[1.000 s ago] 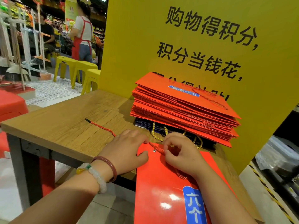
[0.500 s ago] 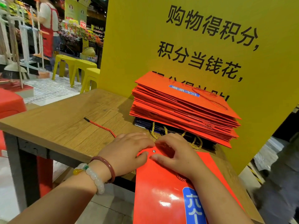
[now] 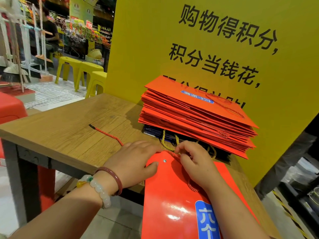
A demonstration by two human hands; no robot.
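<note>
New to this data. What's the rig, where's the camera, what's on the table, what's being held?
No machine: a person works with two bare hands. The single camera sits on their head, looking forward and down, so you see their own forearms. On the wooden table lies a flat red paper bag, overhanging the near edge. Behind it stands a stack of red bags, against a yellow sign. The left hand rests flat on the bag's top corner, beside a metal eyelet. The right hand pinches a red cord in its fingers at the bag's top edge; the cord's black-tipped end trails left across the table. Probably a handle being threaded.
</note>
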